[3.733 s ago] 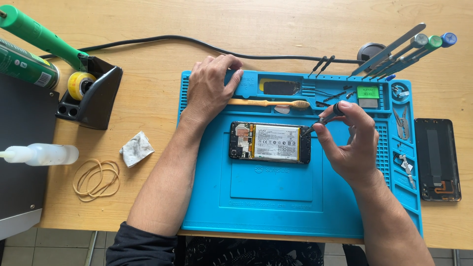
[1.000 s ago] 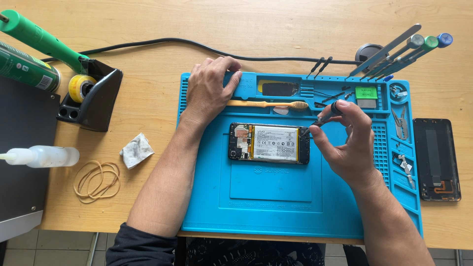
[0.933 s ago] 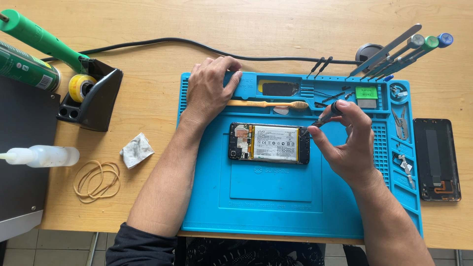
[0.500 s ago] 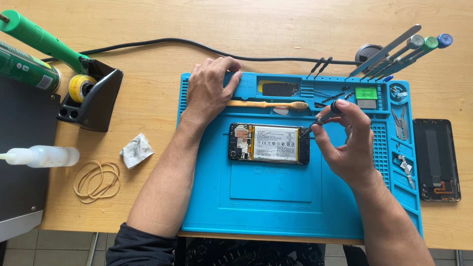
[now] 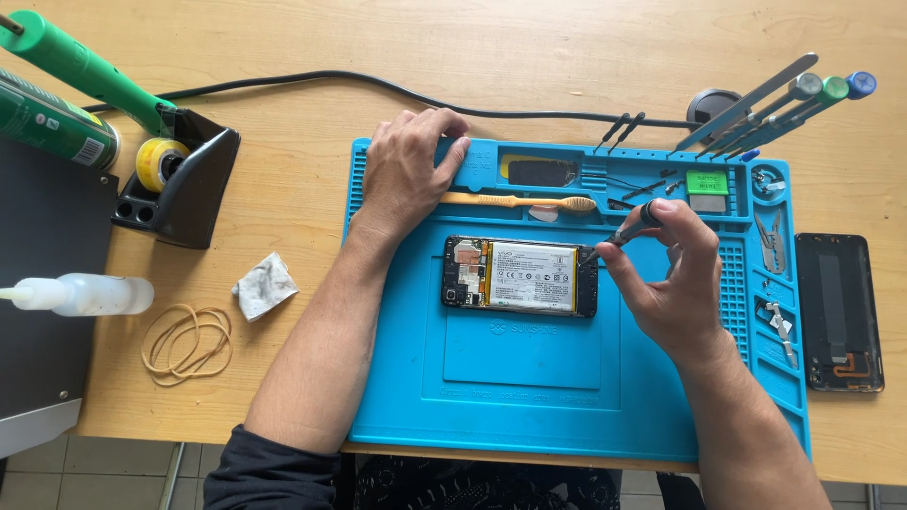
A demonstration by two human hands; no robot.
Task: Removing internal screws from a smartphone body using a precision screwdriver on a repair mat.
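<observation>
My right hand (image 5: 675, 283) has its grip clamped on a small screwdriver (image 5: 628, 229), tip at the opened phone (image 5: 521, 276); my left hand (image 5: 406, 170) rests flat, fingers apart, on the blue mat (image 5: 529, 397).

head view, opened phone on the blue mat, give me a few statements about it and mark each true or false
1. The right hand holds a small screwdriver with its tip at the right end of the opened phone. True.
2. The left hand grips the phone. False: it rests flat on the blue mat above the phone, apart from it.
3. A toothbrush lies on the mat above the phone. True.
4. The rubber bands lie on the mat. False: they lie on the wooden table, left of the mat.
5. The black back cover lies right of the mat. True.
</observation>
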